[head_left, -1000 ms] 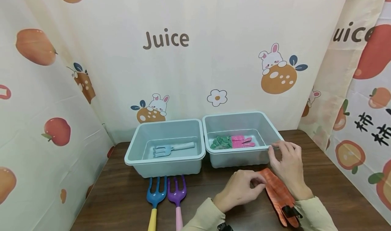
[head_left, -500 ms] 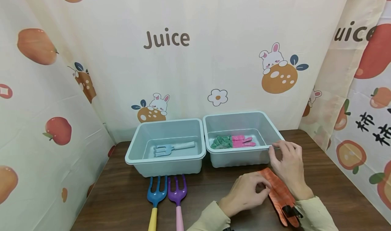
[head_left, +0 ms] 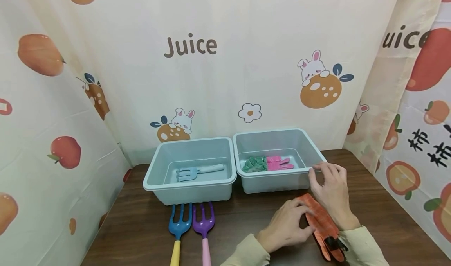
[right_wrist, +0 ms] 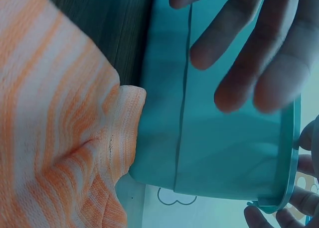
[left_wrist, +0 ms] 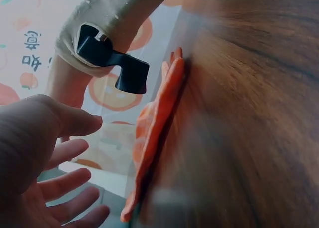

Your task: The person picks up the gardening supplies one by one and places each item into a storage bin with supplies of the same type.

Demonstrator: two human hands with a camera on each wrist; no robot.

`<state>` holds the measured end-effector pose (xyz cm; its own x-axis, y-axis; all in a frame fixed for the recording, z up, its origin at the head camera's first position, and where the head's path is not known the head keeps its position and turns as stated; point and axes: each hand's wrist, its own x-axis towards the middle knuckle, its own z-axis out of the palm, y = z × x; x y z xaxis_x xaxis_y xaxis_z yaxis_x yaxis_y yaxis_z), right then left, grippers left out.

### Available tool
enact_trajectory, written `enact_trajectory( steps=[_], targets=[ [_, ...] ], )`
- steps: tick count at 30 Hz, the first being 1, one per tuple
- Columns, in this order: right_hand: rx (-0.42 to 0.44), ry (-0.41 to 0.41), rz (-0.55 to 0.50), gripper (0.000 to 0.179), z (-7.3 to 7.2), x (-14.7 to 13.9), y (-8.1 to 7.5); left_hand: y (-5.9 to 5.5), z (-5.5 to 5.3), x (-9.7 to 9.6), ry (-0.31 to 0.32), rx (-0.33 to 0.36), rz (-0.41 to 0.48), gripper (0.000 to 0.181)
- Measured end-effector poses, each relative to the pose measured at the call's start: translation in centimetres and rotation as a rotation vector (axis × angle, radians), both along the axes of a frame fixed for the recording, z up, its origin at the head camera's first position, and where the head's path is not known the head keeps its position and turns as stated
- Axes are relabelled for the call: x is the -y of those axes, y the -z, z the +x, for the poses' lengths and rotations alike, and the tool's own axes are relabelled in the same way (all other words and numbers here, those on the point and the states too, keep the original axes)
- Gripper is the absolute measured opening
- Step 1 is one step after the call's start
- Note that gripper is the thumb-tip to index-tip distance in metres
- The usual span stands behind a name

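Observation:
An orange striped knit glove (head_left: 318,219) lies on the table, its lower end partly behind the right sleeve's black wrist mount. My left hand (head_left: 287,225) hovers just left of it. In the left wrist view, the left hand's fingers (left_wrist: 70,183) are spread, apart from the glove (left_wrist: 154,123). My right hand (head_left: 331,187) holds the near right corner of the right pale-blue bin (head_left: 276,183), thumb and fingers at its rim. The right wrist view shows that bin's wall (right_wrist: 224,153), with the left hand's fingers (right_wrist: 249,54) in front.
Inside the right bin lies a pink and green glove (head_left: 269,163). The left bin (head_left: 195,193) holds a light-blue hand fork (head_left: 201,172). A blue fork with a yellow handle (head_left: 179,227) and a purple fork with a pink handle (head_left: 204,225) lie side by side before it.
My left hand has shifted slightly right and toward me beside the orange glove, and its thumb and fingers have parted. The right hand stays at the bin's corner.

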<state>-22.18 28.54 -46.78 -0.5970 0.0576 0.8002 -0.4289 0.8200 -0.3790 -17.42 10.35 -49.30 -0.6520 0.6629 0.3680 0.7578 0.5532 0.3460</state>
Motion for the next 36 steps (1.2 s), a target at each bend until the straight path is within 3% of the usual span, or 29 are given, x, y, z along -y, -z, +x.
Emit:
enact_trajectory(
  steps=[7, 9, 13, 16, 19, 23, 32, 36],
  targets=[
    [-0.002, 0.006, -0.001, 0.013, 0.1, -0.1, 0.1, 0.1, 0.0, -0.6, 0.035, 0.038, -0.051, 0.04],
    [0.0, 0.007, -0.005, 0.013, 0.1, -0.1, 0.1, 0.3, -0.1, -0.8, 0.041, 0.04, -0.101, 0.042],
    [-0.006, 0.007, -0.011, 0.012, 0.1, 0.0, 0.1, 0.9, -0.2, -1.1, 0.054, 0.121, -0.238, 0.048],
    [-0.024, -0.001, -0.005, 0.011, 0.0, 0.0, 0.1, 1.4, -0.2, -1.2, 0.033, 0.167, -0.31, 0.055],
    [-0.041, -0.009, 0.001, 0.011, -0.2, 0.0, 0.0, 1.6, -0.2, -1.2, 0.001, 0.162, -0.344, 0.06],
    [-0.041, -0.004, 0.001, 0.012, -0.3, -0.1, 0.0, 1.4, 0.1, -1.2, -0.04, 0.191, -0.353, 0.048],
    [-0.01, 0.014, -0.009, 0.012, -0.1, 0.0, 0.1, 1.5, 0.3, -1.3, -0.129, 0.111, -0.395, 0.031],
    [-0.011, 0.018, -0.005, 0.013, -0.2, 0.0, 0.2, 1.4, 0.4, -1.4, -0.13, 0.067, -0.423, 0.02]
  ],
)
